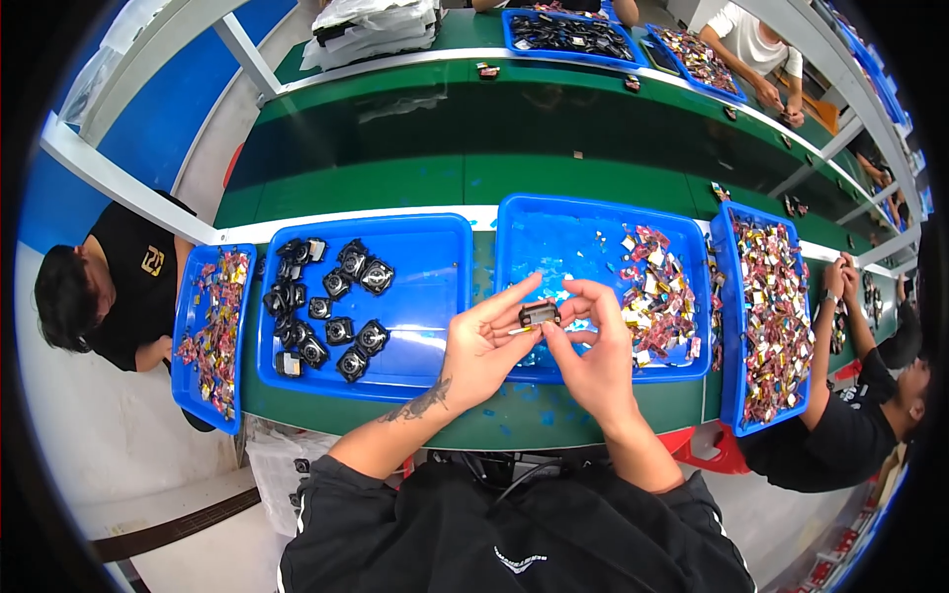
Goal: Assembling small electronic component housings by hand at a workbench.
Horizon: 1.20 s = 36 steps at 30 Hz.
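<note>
A small dark rectangular part with a pale, shiny face (540,314) is held up between both hands, over the near-left side of a blue tray (603,205). My left hand (486,341) grips its left side with thumb and fingers. My right hand (596,361) pinches its right side, fingers curled round. In that tray, to the right of my hands, lies a heap of small red, yellow and white wired pieces (657,296). Left of my hands, another blue tray (420,287) holds several black housings with round centres (339,330), grouped on its left side.
Narrow blue trays of small coloured pieces stand at far left (213,336) and right (771,316). Behind runs a green conveyor belt (445,183) carrying a few scattered parts. White frame posts (129,183) rise at the left. Co-workers sit at both sides and across the belt.
</note>
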Tool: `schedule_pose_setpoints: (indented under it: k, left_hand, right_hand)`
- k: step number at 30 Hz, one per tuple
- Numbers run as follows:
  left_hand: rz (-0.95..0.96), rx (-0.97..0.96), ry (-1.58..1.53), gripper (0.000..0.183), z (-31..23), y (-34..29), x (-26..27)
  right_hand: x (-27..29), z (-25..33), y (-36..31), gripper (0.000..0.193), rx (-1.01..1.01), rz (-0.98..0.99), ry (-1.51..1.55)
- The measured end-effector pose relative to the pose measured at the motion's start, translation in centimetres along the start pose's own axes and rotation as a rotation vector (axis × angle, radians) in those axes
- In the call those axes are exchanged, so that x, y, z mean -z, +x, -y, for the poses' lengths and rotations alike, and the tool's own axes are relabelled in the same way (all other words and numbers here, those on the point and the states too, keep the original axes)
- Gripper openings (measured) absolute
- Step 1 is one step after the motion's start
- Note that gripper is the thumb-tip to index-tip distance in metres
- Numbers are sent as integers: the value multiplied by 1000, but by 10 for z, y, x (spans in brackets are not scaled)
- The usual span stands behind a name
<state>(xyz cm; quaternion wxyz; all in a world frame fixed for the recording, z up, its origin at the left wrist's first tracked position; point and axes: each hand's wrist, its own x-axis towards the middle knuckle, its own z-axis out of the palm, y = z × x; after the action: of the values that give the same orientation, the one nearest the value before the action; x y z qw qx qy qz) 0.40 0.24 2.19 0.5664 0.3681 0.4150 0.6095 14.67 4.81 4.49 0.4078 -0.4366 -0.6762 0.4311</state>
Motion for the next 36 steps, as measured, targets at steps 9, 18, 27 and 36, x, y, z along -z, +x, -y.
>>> schedule_pose_setpoints:
  k: [9,18,27,36]
  left_hand:
    - [54,-75,779,51,-45,3,33]
    - [-175,40,1905,49,-41,-7,131]
    - [-235,105,-22,36,-60,14,104]
    - [-47,269,-313,28,-31,32,30]
  right_hand:
    - [8,-23,88,46,23,195,-93]
    - [-11,-118,237,55,-109,207,-585]
    - [106,-40,166,15,65,-60,-595]
    - [124,-62,93,9,207,256,-814]
